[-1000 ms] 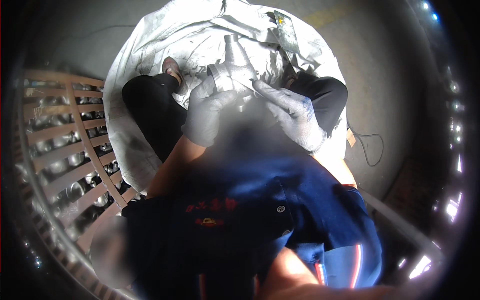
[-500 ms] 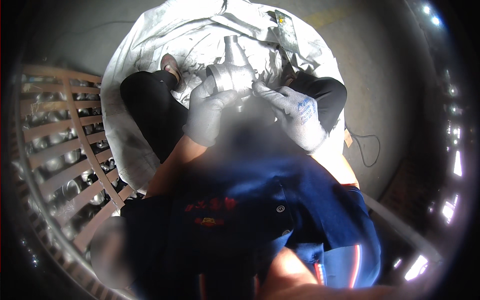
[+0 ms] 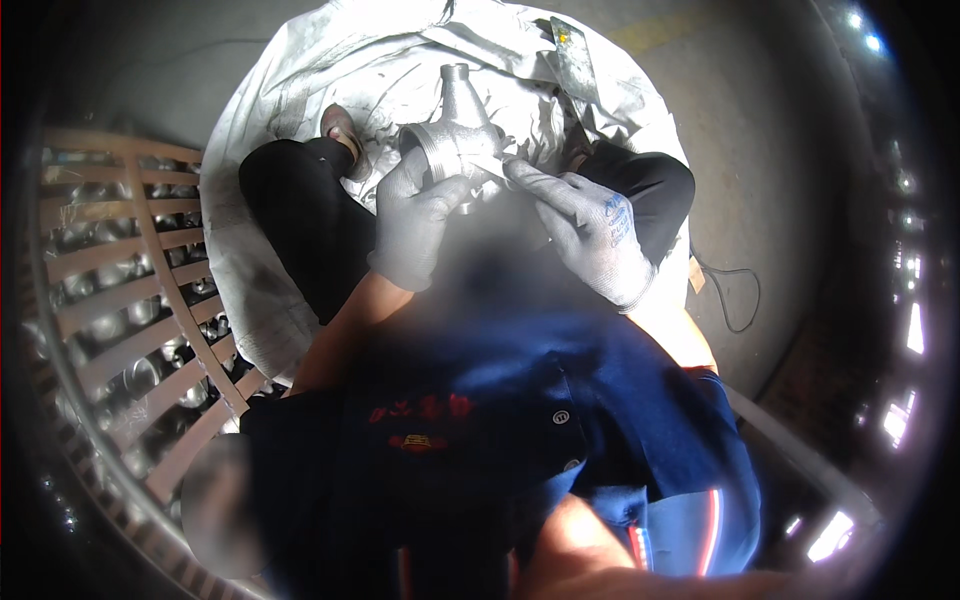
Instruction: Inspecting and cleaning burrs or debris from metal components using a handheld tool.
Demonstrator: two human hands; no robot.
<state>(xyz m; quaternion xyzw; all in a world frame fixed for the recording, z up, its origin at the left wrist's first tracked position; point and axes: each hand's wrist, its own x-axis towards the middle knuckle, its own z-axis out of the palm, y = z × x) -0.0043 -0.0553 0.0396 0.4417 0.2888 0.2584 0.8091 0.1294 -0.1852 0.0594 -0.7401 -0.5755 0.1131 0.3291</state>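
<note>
A grey cast-metal pipe fitting [image 3: 462, 118] is held in front of me, its tapered neck pointing away and its wide threaded mouth facing left. My left hand [image 3: 412, 215], in a grey-white knit glove, is closed on the threaded end, with the thumb on the near side. My right hand [image 3: 590, 225], gloved alike, is at the fitting's right side with index finger and thumb brought together. Glare hides whether a small thing sits in that pinch. Below the fitting the view is blurred and dark.
White sheeting [image 3: 270, 120] is spread under and around my legs. A flat metal plate [image 3: 573, 62] lies on its far right part. On the left stands a rusty slatted metal crate [image 3: 150, 220] full of metal parts. A thin cable [image 3: 757, 300] curls on the floor at right.
The fitting has turned slightly, its threaded mouth shifting left and opening more toward me. My right fingers have stayed nearly in place at its right side.
</note>
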